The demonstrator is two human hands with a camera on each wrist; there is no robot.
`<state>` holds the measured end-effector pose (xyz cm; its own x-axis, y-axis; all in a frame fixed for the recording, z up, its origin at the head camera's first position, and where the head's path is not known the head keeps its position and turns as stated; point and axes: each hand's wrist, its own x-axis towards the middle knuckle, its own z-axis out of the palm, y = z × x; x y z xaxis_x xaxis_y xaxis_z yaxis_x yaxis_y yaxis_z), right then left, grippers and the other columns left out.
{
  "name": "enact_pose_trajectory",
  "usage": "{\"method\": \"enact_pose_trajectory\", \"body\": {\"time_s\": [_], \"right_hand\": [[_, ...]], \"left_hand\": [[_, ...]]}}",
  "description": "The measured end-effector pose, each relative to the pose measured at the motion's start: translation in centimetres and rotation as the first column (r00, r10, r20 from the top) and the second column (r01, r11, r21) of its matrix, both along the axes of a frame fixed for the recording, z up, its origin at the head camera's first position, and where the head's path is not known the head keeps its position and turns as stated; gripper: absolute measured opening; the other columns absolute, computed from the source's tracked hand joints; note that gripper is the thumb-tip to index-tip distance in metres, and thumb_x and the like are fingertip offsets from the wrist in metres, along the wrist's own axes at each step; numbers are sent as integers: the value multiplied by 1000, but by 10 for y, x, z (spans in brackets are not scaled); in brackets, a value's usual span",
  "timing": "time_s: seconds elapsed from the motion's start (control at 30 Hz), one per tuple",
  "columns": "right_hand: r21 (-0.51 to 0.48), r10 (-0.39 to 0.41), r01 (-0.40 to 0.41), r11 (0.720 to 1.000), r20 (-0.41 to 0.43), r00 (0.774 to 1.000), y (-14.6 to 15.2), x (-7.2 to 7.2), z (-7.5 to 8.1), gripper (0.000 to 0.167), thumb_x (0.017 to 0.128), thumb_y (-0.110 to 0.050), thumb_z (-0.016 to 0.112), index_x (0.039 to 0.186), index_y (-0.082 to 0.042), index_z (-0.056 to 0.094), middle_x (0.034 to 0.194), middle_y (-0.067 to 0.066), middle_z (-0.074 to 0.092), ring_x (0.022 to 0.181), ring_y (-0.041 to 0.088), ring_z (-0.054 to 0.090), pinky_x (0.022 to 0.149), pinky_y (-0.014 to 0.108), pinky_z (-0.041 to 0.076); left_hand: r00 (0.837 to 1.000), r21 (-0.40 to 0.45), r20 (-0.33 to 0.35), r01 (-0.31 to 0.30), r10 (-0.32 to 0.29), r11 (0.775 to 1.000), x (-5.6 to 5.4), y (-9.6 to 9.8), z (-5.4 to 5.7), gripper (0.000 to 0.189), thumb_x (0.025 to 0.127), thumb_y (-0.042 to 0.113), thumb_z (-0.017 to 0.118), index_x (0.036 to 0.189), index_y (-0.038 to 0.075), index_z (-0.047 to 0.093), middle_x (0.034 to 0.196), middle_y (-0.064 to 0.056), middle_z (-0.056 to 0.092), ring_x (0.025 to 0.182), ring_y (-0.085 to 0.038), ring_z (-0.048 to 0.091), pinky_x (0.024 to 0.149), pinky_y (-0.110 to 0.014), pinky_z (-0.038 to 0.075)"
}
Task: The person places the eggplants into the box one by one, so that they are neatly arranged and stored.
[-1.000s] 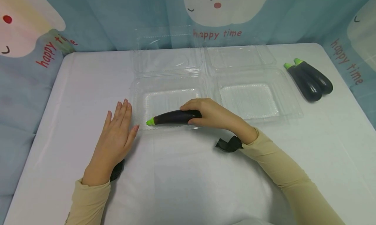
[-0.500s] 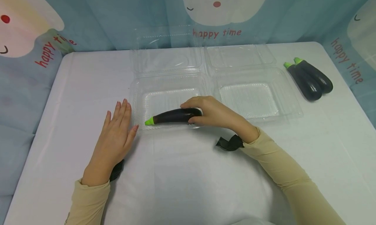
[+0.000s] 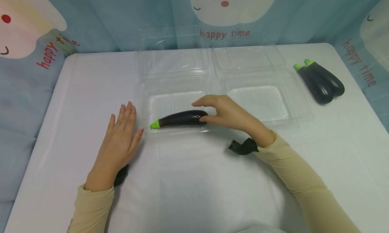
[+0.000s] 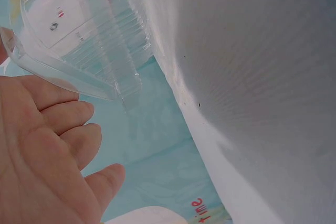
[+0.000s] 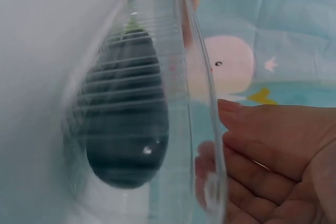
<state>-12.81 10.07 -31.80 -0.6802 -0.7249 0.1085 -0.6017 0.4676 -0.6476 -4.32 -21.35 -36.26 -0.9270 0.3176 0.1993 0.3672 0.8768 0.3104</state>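
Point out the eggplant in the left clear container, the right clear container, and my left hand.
Boxed eggplant [image 3: 180, 119]: head view, middle of its dark body.
Right clear container [image 3: 258, 104]: head view, bare floor.
Left hand [image 3: 119, 141]: head view, back of the hand.

before me, a glossy, near-black eggplant [image 3: 179, 119] lies inside the left clear plastic container [image 3: 170, 99], along its near side, green tip [image 3: 154, 124] leftward; the lid [image 3: 173, 61] is open toward the far side.

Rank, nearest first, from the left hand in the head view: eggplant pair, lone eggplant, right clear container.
1. Lone eggplant: inside the left clear container.
2. Right clear container: to the right of the lone eggplant.
3. Eggplant pair: out at the far right.
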Motion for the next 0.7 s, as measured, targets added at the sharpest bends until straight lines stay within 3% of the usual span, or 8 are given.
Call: {"method": "enact_pose_trajectory", "body": {"time_s": [0.7], "right_hand": [[-81,-178,173,982,-70,981,52,0,8,41,77,0,76,116,2,64,115,11,65,103,28,60,90,37,47]], "left_hand": [[1000,21,-21,8,-8,1000,0,0,-1,61,102,29,38,146,-9,19,154,-21,14,143,-30,9,113,-53,6]]}}
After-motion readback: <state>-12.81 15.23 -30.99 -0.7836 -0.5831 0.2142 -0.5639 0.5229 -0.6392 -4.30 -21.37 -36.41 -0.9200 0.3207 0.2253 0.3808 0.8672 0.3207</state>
